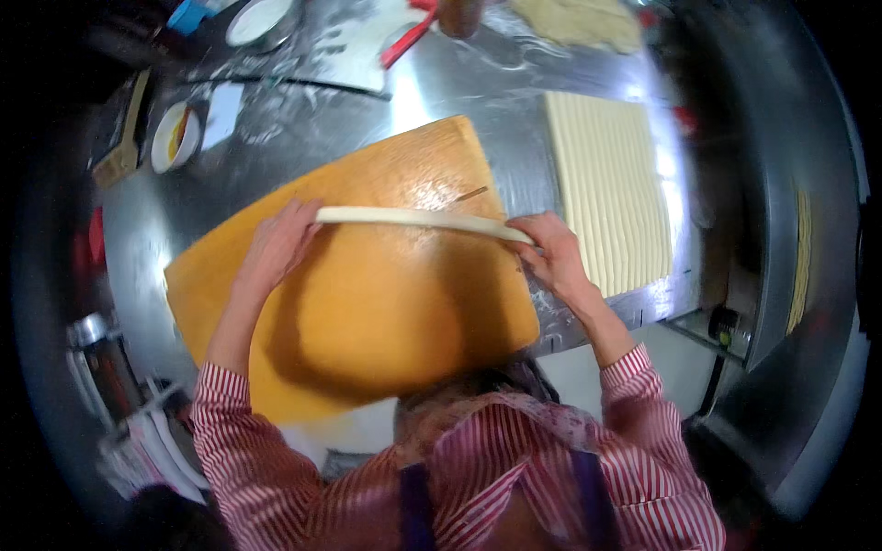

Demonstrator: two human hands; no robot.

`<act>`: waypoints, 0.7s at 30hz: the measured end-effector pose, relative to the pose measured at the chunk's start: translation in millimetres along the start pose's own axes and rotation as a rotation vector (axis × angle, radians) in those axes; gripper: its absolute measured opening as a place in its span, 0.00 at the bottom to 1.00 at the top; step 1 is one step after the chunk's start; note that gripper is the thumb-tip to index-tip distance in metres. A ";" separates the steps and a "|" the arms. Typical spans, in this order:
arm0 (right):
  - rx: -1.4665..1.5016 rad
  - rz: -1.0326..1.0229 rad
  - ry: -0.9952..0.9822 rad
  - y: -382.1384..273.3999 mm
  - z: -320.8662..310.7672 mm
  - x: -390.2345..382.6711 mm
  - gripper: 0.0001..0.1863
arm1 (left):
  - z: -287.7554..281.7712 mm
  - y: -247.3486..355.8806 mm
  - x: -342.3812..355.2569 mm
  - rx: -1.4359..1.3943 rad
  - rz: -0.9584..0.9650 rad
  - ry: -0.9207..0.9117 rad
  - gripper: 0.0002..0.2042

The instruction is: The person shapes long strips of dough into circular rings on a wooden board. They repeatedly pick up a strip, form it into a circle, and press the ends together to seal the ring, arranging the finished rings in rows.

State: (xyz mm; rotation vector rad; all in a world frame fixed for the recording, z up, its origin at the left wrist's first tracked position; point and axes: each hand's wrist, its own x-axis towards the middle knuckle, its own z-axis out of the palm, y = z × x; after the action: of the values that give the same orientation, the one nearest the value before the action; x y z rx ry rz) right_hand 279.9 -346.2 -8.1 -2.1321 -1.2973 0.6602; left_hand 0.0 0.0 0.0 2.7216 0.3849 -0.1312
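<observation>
A long pale strip of dough [418, 218] stretches between my two hands, over an orange-yellow board [395, 312]. My left hand [287, 237] has its fingers closed on the strip's left end. At the other end, my right hand [554, 250] pinches the strip between thumb and fingers, near the board's right edge. The strip runs almost level, bowing slightly upward. Whether its middle touches the board I cannot tell. To the right of the board lies a block of many parallel dough strips [611, 193], side by side on the metal table.
The steel table [147, 239] is dusted with flour in places. Toward the back are a white bowl [175, 138] with something yellow, a white card [222, 115], a thin dark rod [294, 83], a metal bowl [262, 23], a red-handled tool [407, 41] and a flat dough sheet [583, 23].
</observation>
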 end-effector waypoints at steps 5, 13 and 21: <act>-0.164 -0.559 -0.095 15.2 72.4 188.4 0.24 | 61.4 -118.1 -58.3 -0.038 -0.332 0.137 0.13; 0.045 -0.388 -0.086 -4.2 104.2 248.8 0.18 | 53.5 -108.8 -36.3 0.139 -0.406 0.496 0.22; 0.017 -0.329 -0.154 0.3 91.7 207.0 0.17 | 116.8 39.3 117.7 -0.127 -0.054 0.373 0.21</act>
State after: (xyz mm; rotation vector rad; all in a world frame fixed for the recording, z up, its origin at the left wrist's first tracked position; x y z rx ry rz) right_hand 305.3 -141.1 -100.4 -1.8229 -1.6719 0.6998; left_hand 119.5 -51.1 -110.2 2.6046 0.5494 0.3787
